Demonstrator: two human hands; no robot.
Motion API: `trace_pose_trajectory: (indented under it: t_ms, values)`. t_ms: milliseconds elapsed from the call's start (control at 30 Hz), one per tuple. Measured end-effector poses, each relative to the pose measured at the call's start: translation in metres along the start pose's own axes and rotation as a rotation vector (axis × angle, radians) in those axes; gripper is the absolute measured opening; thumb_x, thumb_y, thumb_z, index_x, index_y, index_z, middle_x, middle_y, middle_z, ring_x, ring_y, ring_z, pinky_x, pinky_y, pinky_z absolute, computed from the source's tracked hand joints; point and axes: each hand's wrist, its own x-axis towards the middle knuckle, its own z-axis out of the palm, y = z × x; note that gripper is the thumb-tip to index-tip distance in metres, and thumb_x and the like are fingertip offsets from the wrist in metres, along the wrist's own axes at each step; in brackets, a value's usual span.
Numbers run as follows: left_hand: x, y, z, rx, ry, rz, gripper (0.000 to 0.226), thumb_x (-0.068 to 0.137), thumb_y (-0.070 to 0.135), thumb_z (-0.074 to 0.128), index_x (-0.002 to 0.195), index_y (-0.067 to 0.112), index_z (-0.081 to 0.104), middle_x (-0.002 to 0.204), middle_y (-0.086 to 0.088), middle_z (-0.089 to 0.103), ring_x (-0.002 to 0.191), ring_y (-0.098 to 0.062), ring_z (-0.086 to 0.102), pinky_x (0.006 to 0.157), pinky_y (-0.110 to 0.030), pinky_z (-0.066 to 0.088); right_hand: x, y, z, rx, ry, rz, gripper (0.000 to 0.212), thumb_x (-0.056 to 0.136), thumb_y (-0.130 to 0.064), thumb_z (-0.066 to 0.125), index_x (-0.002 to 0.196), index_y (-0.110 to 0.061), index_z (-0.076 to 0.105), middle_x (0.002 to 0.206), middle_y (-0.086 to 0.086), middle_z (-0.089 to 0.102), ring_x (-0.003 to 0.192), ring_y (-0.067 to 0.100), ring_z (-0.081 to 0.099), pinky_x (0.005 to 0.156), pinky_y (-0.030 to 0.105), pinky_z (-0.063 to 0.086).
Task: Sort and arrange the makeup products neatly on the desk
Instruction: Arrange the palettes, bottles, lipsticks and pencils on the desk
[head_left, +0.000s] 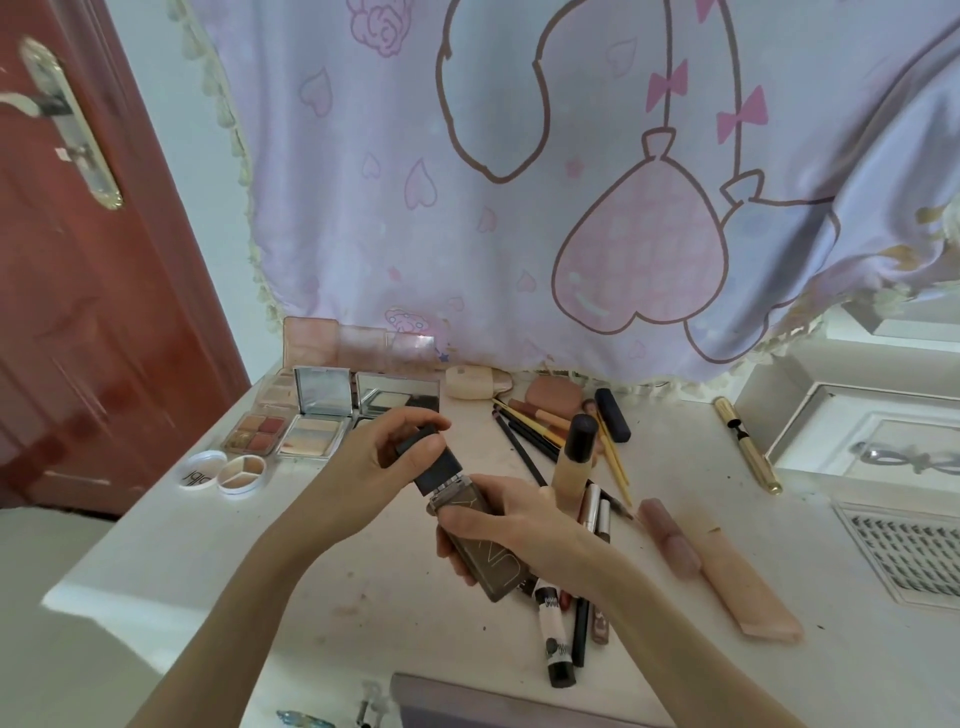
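I see one brown foundation bottle (475, 540): right hand (511, 525) grips its body, left hand (382, 457) pinches its black cap (428, 457). Behind it, four open palettes (311, 434).

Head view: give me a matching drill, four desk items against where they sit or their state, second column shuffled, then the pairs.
Items:
1. brown foundation bottle
2. gold mascara tube
3. round three-shade pot
4. beige bottle with black cap

Place or state:
A. lying alone near the desk's right side
B. standing upright behind the right hand
C. held in both hands, left hand on its black cap
D. open, at the desk's left edge by its white lid

Pairs: 1-C, 2-A, 3-D, 4-B
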Motion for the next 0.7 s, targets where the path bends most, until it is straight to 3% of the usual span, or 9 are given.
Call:
trace_pose_trajectory:
  t_ms: [233, 333, 400, 467, 533, 633, 700]
  values:
    - [0.000, -0.017, -0.005, -0.147, 0.100, -0.013, 0.010, 0.089, 0.022, 0.055, 0.096, 0.028, 0.059, 0.094, 0.003, 0.061, 0.079, 0.001, 0.057, 0.059, -0.012, 0.046, 0.009, -0.003, 0.003, -0.050, 0.051, 0.013, 0.006, 0.091, -0.023, 0.058, 0.094, -0.019, 0.055, 0.078, -0.002, 0.065, 0.062, 0.012, 0.059, 0.061, 0.024, 0.051]
    - [0.002, -0.025, -0.022, -0.317, 0.269, -0.069, 0.017, 0.081, 0.041, 0.065, 0.095, 0.032, 0.062, 0.084, 0.017, 0.064, 0.080, -0.004, 0.057, 0.066, -0.017, 0.047, 0.007, 0.002, 0.004, -0.059, 0.071, 0.043, 0.009, 0.090, -0.024, 0.059, 0.096, -0.017, 0.056, 0.079, -0.002, 0.066, 0.063, 0.011, 0.061, 0.062, 0.025, 0.052]
    - [0.002, -0.029, -0.033, -0.201, 0.323, -0.032, 0.013, 0.086, 0.028, 0.061, 0.099, 0.029, 0.058, 0.082, 0.018, 0.063, 0.073, 0.002, 0.055, 0.064, -0.011, 0.045, 0.007, 0.003, 0.003, -0.024, 0.096, 0.045, 0.011, 0.089, -0.023, 0.060, 0.098, -0.017, 0.057, 0.082, -0.001, 0.067, 0.067, 0.011, 0.062, 0.067, 0.026, 0.053]
    - [0.001, -0.034, -0.032, -0.092, 0.305, -0.033, 0.018, 0.085, 0.021, 0.063, 0.099, 0.030, 0.056, 0.087, 0.006, 0.061, 0.071, -0.002, 0.053, 0.064, -0.014, 0.045, 0.013, 0.004, 0.001, -0.022, 0.166, 0.025, 0.012, 0.087, -0.023, 0.063, 0.098, -0.020, 0.058, 0.089, 0.000, 0.069, 0.077, 0.013, 0.064, 0.078, 0.029, 0.054]
    - [-0.002, -0.040, -0.024, -0.126, 0.312, -0.116, 0.022, 0.083, 0.011, 0.065, 0.098, 0.024, 0.055, 0.090, 0.001, 0.060, 0.075, -0.009, 0.056, 0.064, -0.015, 0.047, 0.022, 0.003, -0.002, -0.075, 0.281, 0.013, 0.017, 0.083, -0.026, 0.067, 0.098, -0.020, 0.060, 0.099, 0.003, 0.070, 0.091, 0.018, 0.065, 0.083, 0.031, 0.052]
    - [-0.009, -0.053, -0.010, -0.082, 0.331, -0.265, 0.031, 0.080, 0.006, 0.068, 0.105, 0.016, 0.053, 0.098, 0.000, 0.062, 0.085, -0.015, 0.062, 0.072, -0.020, 0.048, 0.032, 0.002, -0.004, -0.126, 0.404, -0.002, 0.019, 0.082, -0.023, 0.070, 0.098, -0.025, 0.061, 0.093, -0.011, 0.065, 0.088, 0.004, 0.059, 0.067, 0.010, 0.045]
    - [-0.015, -0.062, 0.000, 0.011, 0.334, -0.302, 0.033, 0.079, 0.007, 0.069, 0.108, 0.016, 0.055, 0.100, -0.002, 0.063, 0.089, -0.017, 0.062, 0.076, -0.022, 0.046, 0.036, 0.003, -0.007, -0.163, 0.456, -0.021, 0.024, 0.081, -0.021, 0.071, 0.103, -0.026, 0.062, 0.087, -0.018, 0.059, 0.084, 0.001, 0.055, 0.062, 0.008, 0.040]
